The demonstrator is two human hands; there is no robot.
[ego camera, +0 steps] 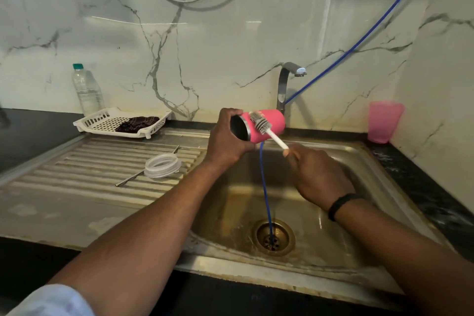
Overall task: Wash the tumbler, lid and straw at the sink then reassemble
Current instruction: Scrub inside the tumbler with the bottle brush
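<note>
Head view: my left hand grips the tumbler sideways over the sink; right hand holds the brush scrubbing outside. Lid and straw wait on the drainboard, apparently unwashed; reassembly remains.

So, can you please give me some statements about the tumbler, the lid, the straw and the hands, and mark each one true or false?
1. The left hand holds the pink tumbler on its side over the sink. True.
2. The bottle brush is deep inside the tumbler. False: its bristles lie against the tumbler's outer wall.
3. The right hand grips the brush's white handle. True.
4. The clear lid is screwed onto the tumbler. False: it lies on the ridged drainboard.
5. The metal straw stands in the pink plastic cup. False: it lies on the drainboard, passing by the lid.
</note>
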